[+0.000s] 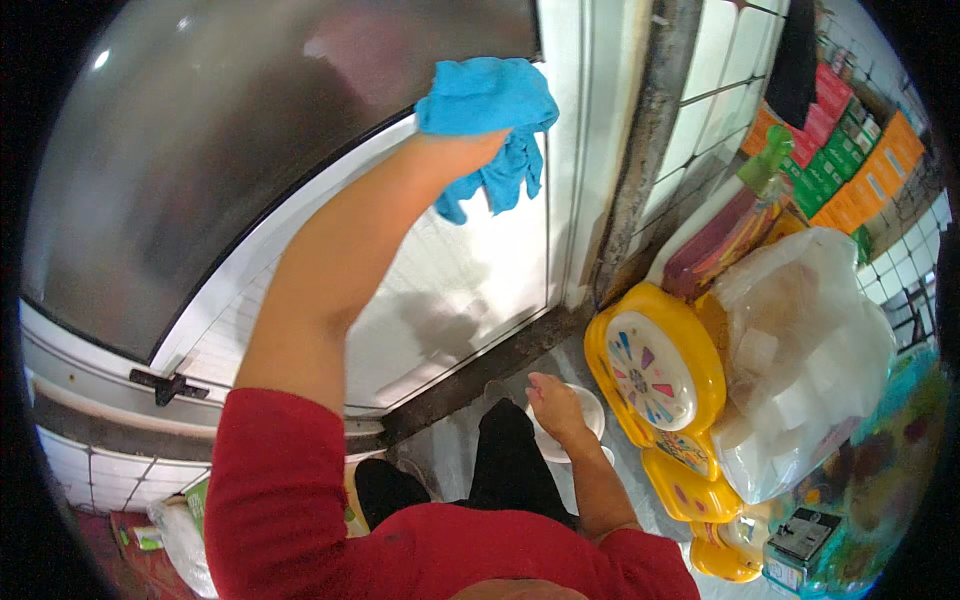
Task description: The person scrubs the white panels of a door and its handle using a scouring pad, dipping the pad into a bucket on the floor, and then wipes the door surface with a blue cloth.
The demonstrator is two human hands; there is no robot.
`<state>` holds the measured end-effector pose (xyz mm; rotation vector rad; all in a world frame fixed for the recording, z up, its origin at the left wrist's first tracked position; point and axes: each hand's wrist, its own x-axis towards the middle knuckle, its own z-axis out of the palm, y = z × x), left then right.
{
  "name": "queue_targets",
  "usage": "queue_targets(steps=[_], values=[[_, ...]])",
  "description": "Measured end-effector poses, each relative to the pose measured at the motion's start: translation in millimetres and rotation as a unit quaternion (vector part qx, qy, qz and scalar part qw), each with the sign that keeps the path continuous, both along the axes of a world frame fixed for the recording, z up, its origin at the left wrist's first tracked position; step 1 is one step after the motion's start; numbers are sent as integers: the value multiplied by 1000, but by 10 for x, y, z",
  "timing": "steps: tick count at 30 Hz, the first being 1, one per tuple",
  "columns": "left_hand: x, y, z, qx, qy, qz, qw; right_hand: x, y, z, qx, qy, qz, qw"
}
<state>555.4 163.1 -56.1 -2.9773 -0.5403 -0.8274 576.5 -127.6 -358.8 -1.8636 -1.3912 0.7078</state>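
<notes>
My left hand (480, 150) is raised against the door, mostly hidden under a blue cloth (487, 97) that it holds. The cloth lies over the white frame at the lower right of the dark glass pane (300, 127), and its loose end hangs over the white lower panel (465, 285). Lower down, beside my knee, my right hand (556, 409) hangs with its fingers loosely curled. No object shows in it, though the inner side of the fingers is hidden. Behind that hand, on the floor, is a round white container (591, 412).
A dark latch (169, 386) juts from the door frame at left. Close on my right stand a yellow plastic toy-like item (652, 360), a filled clear plastic bag (802, 360) and a bottle with a green top (765, 161). Colourful boxes (840, 157) lie beyond. A raised sill (480, 367) runs below the door.
</notes>
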Motion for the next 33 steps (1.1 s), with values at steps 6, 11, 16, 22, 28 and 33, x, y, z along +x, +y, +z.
queue_targets(steps=[6, 11, 16, 22, 28, 33], values=[[643, 184, -110, 48, -118, 4, 992, 56, 22, 142, 7, -33, -4, 999], [300, -100, -25, -161, -99, 20, 982, -71, 2, 21, 49, -51, 14, 997], [-507, -163, -259, -152, -103, 42, 982, -96, -34, 151, -6, -60, 51, 997], [-1706, -412, -338, -138, -144, 148, 969, -202, -49, 307, 34, -55, 51, 997], [-3131, -679, -650, 147, -122, 363, 912, -441, -64, 267, 71, -85, 127, 986], [-4158, -511, -1404, 138, -185, 569, 789, -499, -69, 59, 53, -67, 172, 981]])
